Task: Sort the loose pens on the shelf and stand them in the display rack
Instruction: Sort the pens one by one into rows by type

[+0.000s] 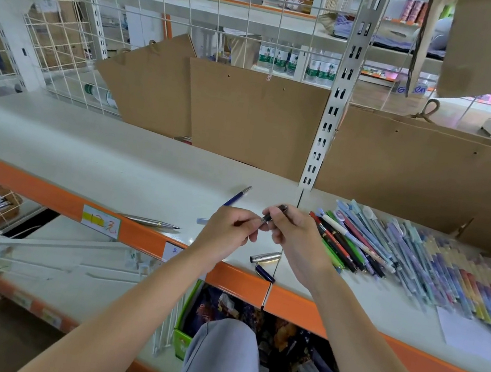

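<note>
A green box (179, 342) at the bottom middle holds packets, while the left hand (226, 226) and right hand (292, 236) pinch one dark pen (273, 213) together above the shelf (81, 152).

shelf (82, 145): hands meet above its front middle, left hand (227, 228) left of right hand (291, 235), one pen (273, 213) between them | pen heap (405, 254) on shelf, right of hands | single pen (150, 222) near front edge, left of hands | two caps (264, 257) below hands | paper bags (252, 118) upright behind

Glossy metal pen (152, 222), matt shelf (112, 157)
</note>
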